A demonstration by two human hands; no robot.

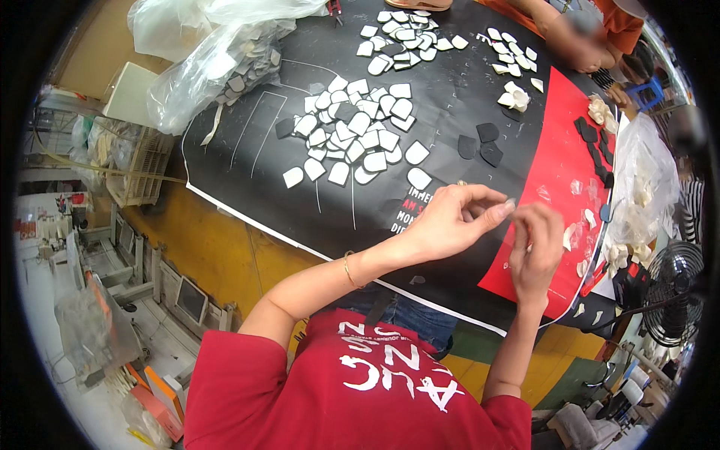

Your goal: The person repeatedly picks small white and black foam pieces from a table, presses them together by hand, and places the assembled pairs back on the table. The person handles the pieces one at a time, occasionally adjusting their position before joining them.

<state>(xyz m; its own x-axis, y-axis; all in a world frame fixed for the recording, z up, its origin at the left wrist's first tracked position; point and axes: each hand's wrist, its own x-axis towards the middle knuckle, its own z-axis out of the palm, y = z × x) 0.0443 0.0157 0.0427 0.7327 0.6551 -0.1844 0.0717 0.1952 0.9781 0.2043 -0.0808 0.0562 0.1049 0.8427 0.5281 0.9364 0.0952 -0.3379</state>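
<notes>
My left hand (457,219) and my right hand (537,244) meet above the line between the black and red parts of the table sheet (330,225). The left thumb and forefinger are pinched together, their tips almost touching the curled right fingers. Whatever lies between the fingertips is too small or too hidden to make out. Beyond my left hand is a heap of white pads (360,124), rounded at one end, with dark edges. Several black pads (489,142) of similar shape lie beyond my hands, just left of the red strip (551,165).
More white pads (405,37) lie at the far side, near another person's arm (559,30). A clear plastic bag of pads (240,71) sits far left. Black strips (594,150) and crumpled white scraps (585,240) lie on the right. A fan (673,289) stands beyond the right edge.
</notes>
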